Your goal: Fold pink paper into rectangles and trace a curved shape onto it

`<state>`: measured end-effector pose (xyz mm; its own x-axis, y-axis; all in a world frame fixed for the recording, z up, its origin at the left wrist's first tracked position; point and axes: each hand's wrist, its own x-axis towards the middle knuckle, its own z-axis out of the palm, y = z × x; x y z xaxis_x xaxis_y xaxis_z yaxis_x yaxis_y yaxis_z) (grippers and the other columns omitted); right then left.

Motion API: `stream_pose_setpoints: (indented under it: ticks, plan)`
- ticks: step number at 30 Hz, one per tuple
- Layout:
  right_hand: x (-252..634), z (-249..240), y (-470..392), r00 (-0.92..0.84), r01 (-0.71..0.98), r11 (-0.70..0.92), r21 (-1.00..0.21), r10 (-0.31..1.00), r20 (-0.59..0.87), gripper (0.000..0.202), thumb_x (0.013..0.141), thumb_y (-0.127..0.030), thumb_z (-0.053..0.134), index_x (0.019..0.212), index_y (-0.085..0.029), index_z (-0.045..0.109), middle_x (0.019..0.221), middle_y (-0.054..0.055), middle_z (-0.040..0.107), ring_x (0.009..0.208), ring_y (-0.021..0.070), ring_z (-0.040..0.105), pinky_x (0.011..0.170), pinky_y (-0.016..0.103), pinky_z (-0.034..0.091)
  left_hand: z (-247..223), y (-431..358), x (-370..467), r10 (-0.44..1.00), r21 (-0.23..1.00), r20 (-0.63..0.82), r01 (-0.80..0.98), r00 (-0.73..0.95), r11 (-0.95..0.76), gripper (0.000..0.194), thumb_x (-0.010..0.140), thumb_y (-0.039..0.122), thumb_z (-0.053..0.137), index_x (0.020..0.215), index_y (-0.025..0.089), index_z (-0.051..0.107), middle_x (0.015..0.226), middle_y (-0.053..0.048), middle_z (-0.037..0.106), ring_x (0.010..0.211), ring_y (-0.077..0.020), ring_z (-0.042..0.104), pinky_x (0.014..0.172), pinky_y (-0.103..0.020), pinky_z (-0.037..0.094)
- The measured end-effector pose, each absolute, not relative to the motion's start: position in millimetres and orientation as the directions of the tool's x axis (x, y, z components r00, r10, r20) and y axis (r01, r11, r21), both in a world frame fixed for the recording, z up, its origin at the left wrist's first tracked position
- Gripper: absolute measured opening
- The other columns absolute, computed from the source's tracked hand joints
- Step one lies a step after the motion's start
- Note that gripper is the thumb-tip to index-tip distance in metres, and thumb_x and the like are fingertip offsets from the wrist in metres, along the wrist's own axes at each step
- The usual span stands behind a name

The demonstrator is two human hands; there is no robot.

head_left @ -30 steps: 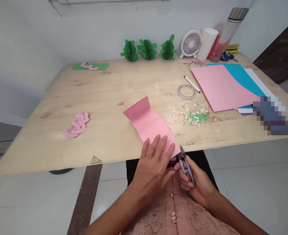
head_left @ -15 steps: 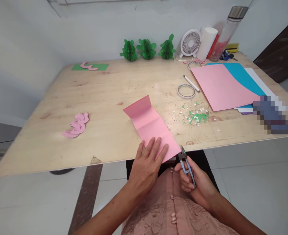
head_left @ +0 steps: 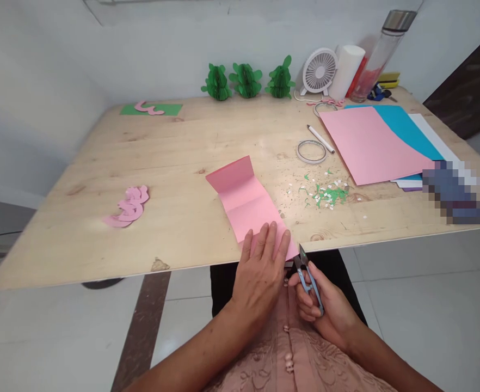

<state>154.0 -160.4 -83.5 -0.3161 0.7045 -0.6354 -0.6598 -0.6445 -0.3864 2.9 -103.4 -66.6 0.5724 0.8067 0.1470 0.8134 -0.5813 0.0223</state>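
A creased pink paper strip [head_left: 250, 209] lies at the table's front edge, its far end folded up. My left hand [head_left: 260, 272] rests flat on the near end of the strip, fingers spread. In my right hand [head_left: 317, 296] are small blue-handled thread snips [head_left: 310, 277], their blades parted and pointing up at the table edge, close to the strip's near right corner. The snips' lower part is partly hidden by my fingers.
Green and white scraps [head_left: 330, 195] lie right of the strip, with a tape roll [head_left: 311, 152] and pen [head_left: 320, 139] behind. Pink cut pieces [head_left: 129, 207] lie left. Large pink paper [head_left: 370, 144] lies right; green paper figures [head_left: 246, 80] and a fan [head_left: 320, 71] stand behind.
My left hand has shifted right along the strip's near end. The strip's near end has moved slightly away from the front edge. The snips have moved slightly left.
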Motion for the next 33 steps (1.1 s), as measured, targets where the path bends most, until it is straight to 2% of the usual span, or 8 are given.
stream_pose_setpoints:
  ticks: [3,13,20,33]
  plan:
    - [152.6,-83.1,-160.5,-0.307,-0.657,-0.642,-0.396,0.707,-0.637,0.043,0.083,-0.055,0.058,0.081,-0.012,0.066,0.047,-0.008,0.039,0.037,0.0025,0.019,0.042,0.023,0.013,-72.5,-101.6,4.3,0.82,0.034,0.136,0.825,0.556,-0.565,0.055,0.092,0.031,0.046,0.143,0.014,0.033,0.148,-0.018,0.036,0.139,-0.0311,0.029,0.111,-0.052,0.026]
    - [147.4,-81.8,-158.5,-0.316,-0.645,-0.649,-0.404,0.708,-0.632,0.044,0.085,-0.054,0.057,0.082,-0.012,0.067,0.046,-0.008,0.04,0.037,0.0029,0.02,0.042,0.023,0.013,-82.2,-100.7,-15.3,0.781,0.054,0.179,0.786,0.599,-0.616,0.053,0.088,0.017,0.044,0.141,0.017,0.038,0.149,-0.015,0.035,0.14,-0.0313,0.026,0.112,-0.052,0.022]
    - [141.8,-79.0,-158.7,-0.298,-0.642,-0.653,-0.402,0.695,-0.654,0.044,0.083,-0.055,0.059,0.08,-0.012,0.066,0.046,-0.008,0.04,0.037,0.0026,0.019,0.041,0.022,0.013,-87.4,-99.9,-20.4,0.759,0.059,0.217,0.768,0.614,-0.638,0.054,0.09,0.022,0.042,0.143,0.016,0.035,0.149,-0.016,0.035,0.141,-0.0312,0.024,0.113,-0.052,0.021]
    - [141.4,-73.1,-157.2,-0.234,-0.641,-0.641,-0.422,0.687,-0.687,0.043,0.079,-0.055,0.063,0.076,-0.012,0.065,0.045,-0.009,0.037,0.036,0.0014,0.018,0.041,0.021,0.011,-98.8,-100.1,-23.2,0.724,0.004,0.269,0.751,0.635,-0.661,0.055,0.092,0.017,0.035,0.146,0.014,0.028,0.15,-0.018,0.033,0.141,-0.0322,0.024,0.112,-0.054,0.022]
